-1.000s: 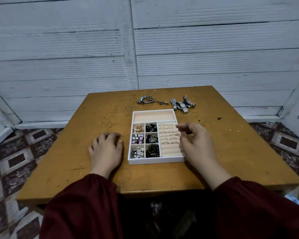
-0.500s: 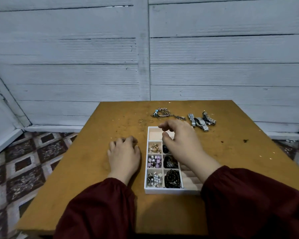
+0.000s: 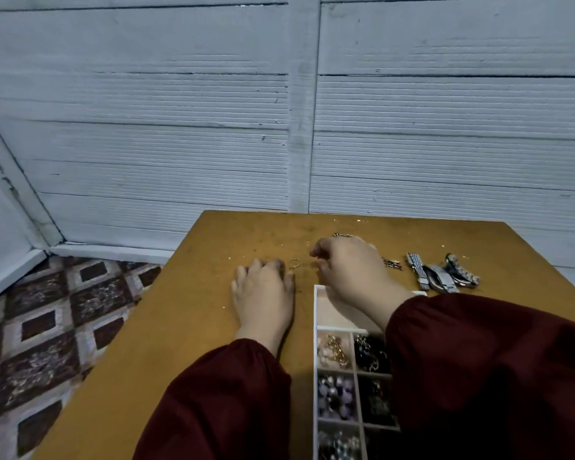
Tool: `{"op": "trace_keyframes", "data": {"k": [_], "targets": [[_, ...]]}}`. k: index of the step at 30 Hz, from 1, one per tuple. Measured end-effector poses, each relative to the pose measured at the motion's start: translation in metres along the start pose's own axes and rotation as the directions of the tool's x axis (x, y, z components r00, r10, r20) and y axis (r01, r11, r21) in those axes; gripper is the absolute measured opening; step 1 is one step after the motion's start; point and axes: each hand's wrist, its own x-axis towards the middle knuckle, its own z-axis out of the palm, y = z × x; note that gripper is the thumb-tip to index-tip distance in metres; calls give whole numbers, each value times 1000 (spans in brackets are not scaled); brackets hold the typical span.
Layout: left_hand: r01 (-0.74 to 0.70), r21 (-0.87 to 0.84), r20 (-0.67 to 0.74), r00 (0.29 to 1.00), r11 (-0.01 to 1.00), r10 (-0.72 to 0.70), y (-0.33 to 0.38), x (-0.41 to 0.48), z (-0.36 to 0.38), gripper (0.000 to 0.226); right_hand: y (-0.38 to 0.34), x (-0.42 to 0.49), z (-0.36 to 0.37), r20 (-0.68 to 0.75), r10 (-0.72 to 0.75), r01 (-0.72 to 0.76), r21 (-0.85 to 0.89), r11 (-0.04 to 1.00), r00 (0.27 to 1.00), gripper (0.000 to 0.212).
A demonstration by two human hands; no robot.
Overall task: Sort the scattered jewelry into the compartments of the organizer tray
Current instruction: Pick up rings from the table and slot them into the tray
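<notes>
The tray (image 3: 316,313) holds beads and dark pieces in its left cells. Beyond its far-left corner a gold ring (image 3: 294,263) lies on the desk (image 3: 196,327) — just beside the left hand (image 3: 264,293), which lies flat, grip released. The right hand (image 3: 349,270) curls beyond the tray's far wall — whether its grip holds anything cannot be told. Watches (image 3: 442,275) lie beyond the far-right corner.

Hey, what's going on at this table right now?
A person is sorting jewelry into a white tray. The left hand rests on the table, holding nothing. The right hand reaches past the tray's far end, fingers curled near a small ring lying loose on the table; whether it pinches anything is unclear. Watches lie unsorted to the right. Several compartments already hold jewelry.
</notes>
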Motion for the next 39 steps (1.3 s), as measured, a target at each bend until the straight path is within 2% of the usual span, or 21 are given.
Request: {"op": "trace_keyframes", "data": {"k": [6,19,24,27,33,39], "targets": [[31,40,6,999,999,-32,5,21,5,29,-2,32,13,28,-56,58,-61,996,998,25],[59,-68,82,995,996,-54,0,30,7,20,-5,60,26,178,-107,116,-43,992,978,21],[-9,-271,62,998,962,26,-3,33,9,6,-7,60,27,177,-102,108,-23,994,979,16],[-19,-336,42,999,942,35,-6,37,11,7,-7,62,29,182,-93,94,2,996,979,10],[59,-602,-8,997,796,-81,-12,40,14,18,-4,57,27,132,-91,82,69,994,987,8],[92,-709,-8,990,699,-139,-13,41,11,24,-2,50,23,94,-72,63,94,994,993,11]]}}
